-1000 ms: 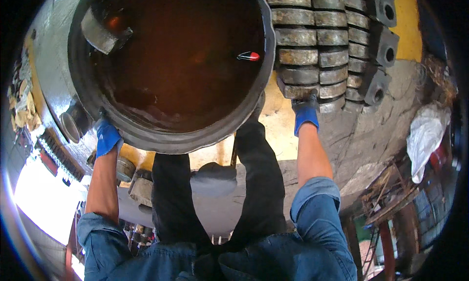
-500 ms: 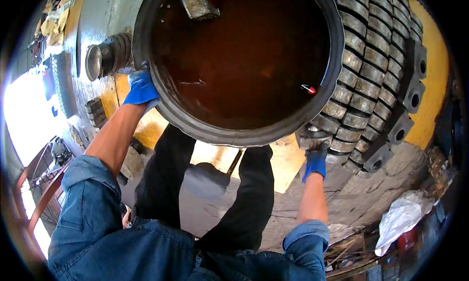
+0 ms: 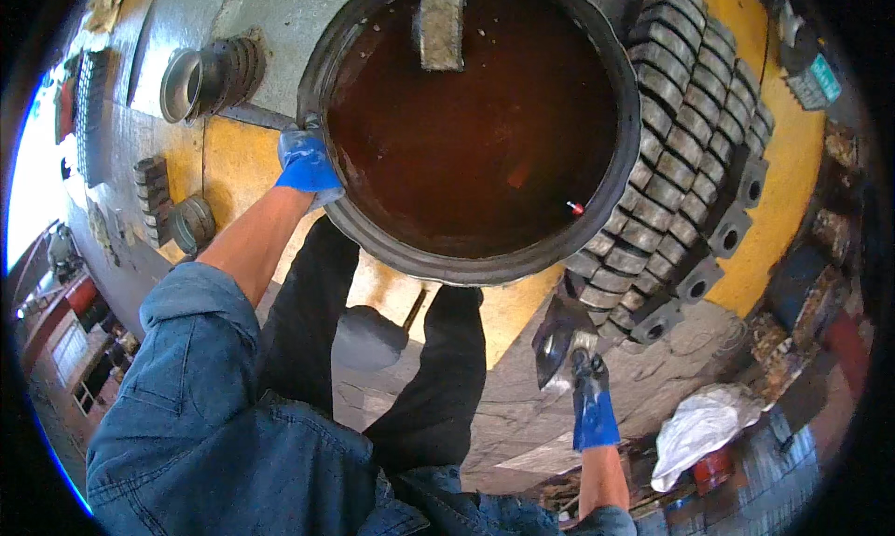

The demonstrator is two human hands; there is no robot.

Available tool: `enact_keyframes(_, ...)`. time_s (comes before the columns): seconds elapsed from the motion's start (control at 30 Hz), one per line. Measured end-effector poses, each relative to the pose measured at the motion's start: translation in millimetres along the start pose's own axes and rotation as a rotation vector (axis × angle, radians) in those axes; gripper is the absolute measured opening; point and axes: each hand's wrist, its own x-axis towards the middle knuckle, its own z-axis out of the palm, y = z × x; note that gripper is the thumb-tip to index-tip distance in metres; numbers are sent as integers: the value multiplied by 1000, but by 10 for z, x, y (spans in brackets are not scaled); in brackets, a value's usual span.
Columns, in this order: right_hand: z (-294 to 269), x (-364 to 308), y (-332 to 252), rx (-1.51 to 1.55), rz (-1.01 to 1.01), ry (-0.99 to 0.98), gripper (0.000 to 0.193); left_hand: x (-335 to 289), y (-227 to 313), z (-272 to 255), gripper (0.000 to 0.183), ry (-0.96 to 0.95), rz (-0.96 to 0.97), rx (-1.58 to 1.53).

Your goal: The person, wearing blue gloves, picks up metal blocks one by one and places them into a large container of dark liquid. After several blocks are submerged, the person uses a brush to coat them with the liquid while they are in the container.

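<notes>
The fingers of our right hand [image 3: 591, 385] are closed on the end of a curved metal piece [image 3: 556, 338], just beside stacked metal segments [image 3: 658, 200]. Our left hand [image 3: 310, 166] grips the rim of a dark basin [image 3: 447, 268] of reddish-brown liquid [image 3: 475, 163], its fingertips partly hidden from us.

Tub [image 3: 471, 268]: flanked by a cylinder [image 3: 231, 73] at left and stacked segments [image 3: 657, 177] at right.
Inside tub: a block [image 3: 441, 28] is set far, a small object [image 3: 575, 208] near the right wall.
Segments' right edge: lined by bored blocks [image 3: 725, 230].
Left rim: held by the left hand [image 3: 309, 160].
Segments' near end: neighboured by a piece [image 3: 557, 334] in the right hand [image 3: 591, 391].
</notes>
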Motion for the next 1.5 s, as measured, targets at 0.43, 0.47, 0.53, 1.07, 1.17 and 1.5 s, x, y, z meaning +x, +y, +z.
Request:
enact_keyframes(0.43, 1035, -789, -2821, 11, -230, -168, 37, -141, -76, -277, 29, 170, -394, -1391)
enact_keyframes(0.47, 1242, -626, -2972, 35, -194, -181, 42, -144, -102, -277, 28, 92, -429, -1230)
enact_keyframes(0.53, 1656, -317, -3291, -123, -204, -103, 55, -128, -112, -343, 27, 52, -569, -1421)
enact_keyframes(1.07, 3718, 872, -4613, 89, -289, -563, 56, 87, -205, 58, 31, 198, -591, -1380)
enact_keyframes(1.17, 3889, 1078, -4663, 95, -334, -466, 61, 127, -204, 149, 31, 219, -606, -1331)
enact_keyframes(1.5, 3999, 1660, -4641, 141, -451, -414, 61, 120, -206, 37, 34, 167, -640, -1332)
